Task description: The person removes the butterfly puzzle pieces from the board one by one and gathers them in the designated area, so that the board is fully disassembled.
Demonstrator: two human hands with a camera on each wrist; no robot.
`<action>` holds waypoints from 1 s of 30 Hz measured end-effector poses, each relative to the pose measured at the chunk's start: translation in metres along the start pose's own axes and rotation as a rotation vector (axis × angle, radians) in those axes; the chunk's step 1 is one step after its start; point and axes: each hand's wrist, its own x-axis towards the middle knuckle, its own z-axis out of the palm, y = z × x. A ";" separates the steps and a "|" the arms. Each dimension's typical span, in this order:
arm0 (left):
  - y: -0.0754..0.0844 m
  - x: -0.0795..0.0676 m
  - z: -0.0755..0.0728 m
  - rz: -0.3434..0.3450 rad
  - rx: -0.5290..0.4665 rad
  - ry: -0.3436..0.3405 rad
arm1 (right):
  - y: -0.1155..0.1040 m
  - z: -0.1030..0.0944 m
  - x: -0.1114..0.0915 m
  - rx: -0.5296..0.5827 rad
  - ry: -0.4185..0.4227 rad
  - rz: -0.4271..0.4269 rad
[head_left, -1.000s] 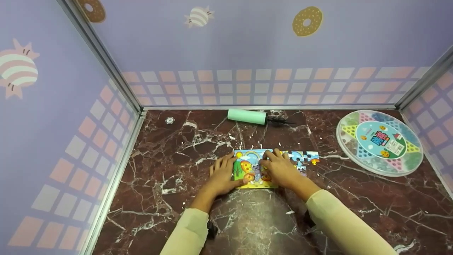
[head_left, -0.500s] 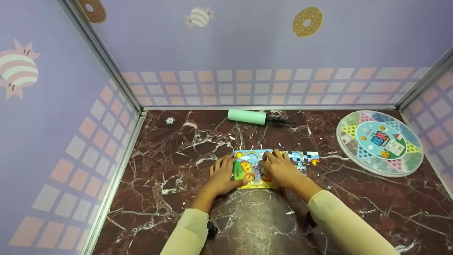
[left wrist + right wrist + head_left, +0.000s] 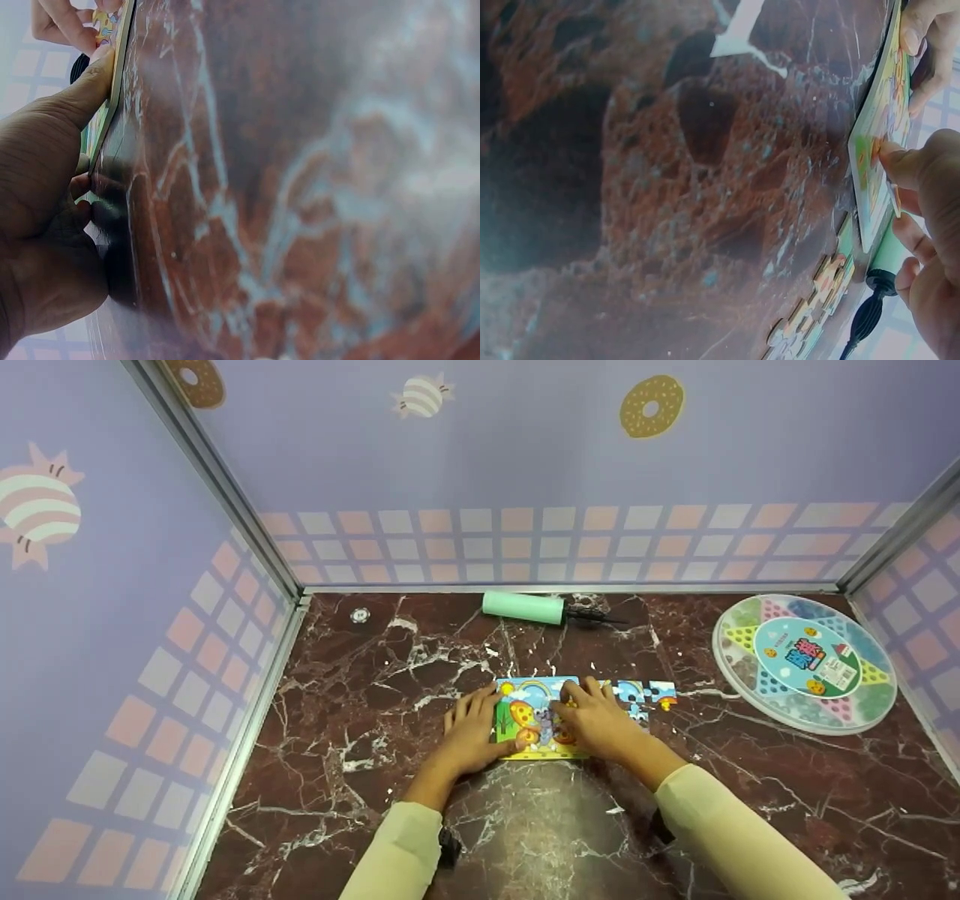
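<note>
A jigsaw puzzle board (image 3: 534,690) with a cartoon mouse, pizza and rainbow picture lies before me. My left hand (image 3: 471,733) grips its left side, the thumb over the lower front and the fingers along the left edge. In the left wrist view the left hand (image 3: 56,172) hides part of the board. Over the board's right part, my right hand (image 3: 596,722) has curled fingers and pinches a small puzzle piece (image 3: 895,201), seen tilted in the right wrist view at the fingertips. Most of this piece is hidden.
Loose puzzle pieces (image 3: 663,692) lie just right of the board, partly behind the right hand. Farther back is a mint-green hand pump (image 3: 523,607) with a black end. A round Chinese checkers set (image 3: 806,660) lies at right, a small round disc (image 3: 360,616) at back left.
My right hand has shifted very slightly, its fingers a little lower and to the right on the board. The left hand and the board stay in place.
</note>
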 end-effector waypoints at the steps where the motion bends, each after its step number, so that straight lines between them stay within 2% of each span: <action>1: 0.001 0.000 -0.001 -0.001 0.001 -0.004 | 0.000 0.000 0.000 0.002 0.009 -0.004; 6: 0.003 -0.002 -0.003 0.015 0.005 0.000 | 0.001 0.001 -0.003 0.003 0.036 -0.009; 18: -0.005 0.002 0.004 0.002 -0.002 0.009 | 0.009 0.007 -0.008 0.052 0.118 -0.007; 30: -0.001 0.002 0.002 -0.016 0.011 0.003 | 0.013 0.000 -0.015 0.080 0.090 0.028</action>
